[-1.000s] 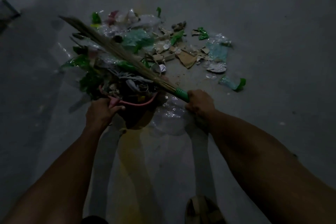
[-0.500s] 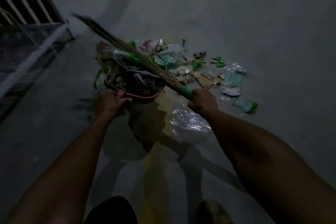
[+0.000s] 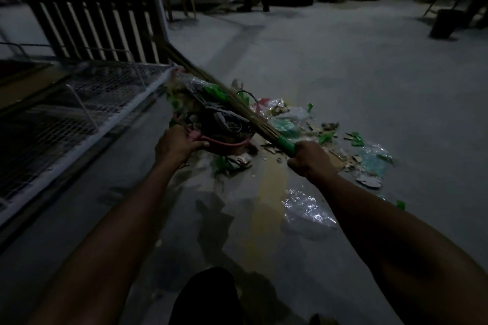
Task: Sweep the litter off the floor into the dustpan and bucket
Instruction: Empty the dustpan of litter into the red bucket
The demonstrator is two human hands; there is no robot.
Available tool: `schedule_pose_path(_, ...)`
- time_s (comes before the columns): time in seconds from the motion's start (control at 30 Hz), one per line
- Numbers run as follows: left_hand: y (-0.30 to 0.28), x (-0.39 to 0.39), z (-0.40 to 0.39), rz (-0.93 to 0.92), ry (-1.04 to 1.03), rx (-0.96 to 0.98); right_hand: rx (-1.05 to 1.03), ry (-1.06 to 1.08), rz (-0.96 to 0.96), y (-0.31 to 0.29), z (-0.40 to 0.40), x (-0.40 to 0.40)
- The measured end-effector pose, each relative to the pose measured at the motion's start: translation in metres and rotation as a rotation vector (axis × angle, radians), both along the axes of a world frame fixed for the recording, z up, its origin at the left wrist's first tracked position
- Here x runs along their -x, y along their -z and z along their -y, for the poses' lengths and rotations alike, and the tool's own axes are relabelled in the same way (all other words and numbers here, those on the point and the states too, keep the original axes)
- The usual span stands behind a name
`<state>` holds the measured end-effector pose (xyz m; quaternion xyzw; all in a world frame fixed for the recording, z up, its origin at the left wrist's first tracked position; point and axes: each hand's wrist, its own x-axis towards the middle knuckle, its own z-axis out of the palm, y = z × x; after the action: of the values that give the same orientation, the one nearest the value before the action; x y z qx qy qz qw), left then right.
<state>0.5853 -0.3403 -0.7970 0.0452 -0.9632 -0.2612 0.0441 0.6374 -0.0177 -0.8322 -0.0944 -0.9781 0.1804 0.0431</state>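
Dim, grainy, wide-angle bowed edges; glare on crumpled plastic (image 3: 306,210).

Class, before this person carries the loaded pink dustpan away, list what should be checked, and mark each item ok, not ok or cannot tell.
1. Left hand grips the pink dustpan: ok.
2. Right hand grips the broom at its green collar: ok.
3. Broom bristles lie across the load, pinning it: ok.
4. Floor swept clean: not ok, litter and a clear plastic sheet remain.
5. Bucket within reach: cannot tell.
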Motion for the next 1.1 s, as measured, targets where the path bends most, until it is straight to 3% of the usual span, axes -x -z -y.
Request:
schedule_pose_path(0.3,-0.045,-0.049,0.037,-0.049,-0.154,-0.088,0.082,-0.141,-0.033,-0.042,0.059,-0.010)
schedule_pose_path(0.5,-0.065,-0.096,0.074,-0.076,-0.417,-0.114,0.129,-0.336,-0.031,-0.051,0.111,0.010)
schedule_pose_path(0.8,-0.085,-0.164,0.130,-0.139,-0.756,-0.128,0.108,-0.641,0.120,-0.086,0.193,0.032)
schedule_pose_path(1.1,-0.102,-0.230,0.144,-0.252,-1.023,-0.218,0.105,-0.902,0.027,-0.125,0.242,0.032)
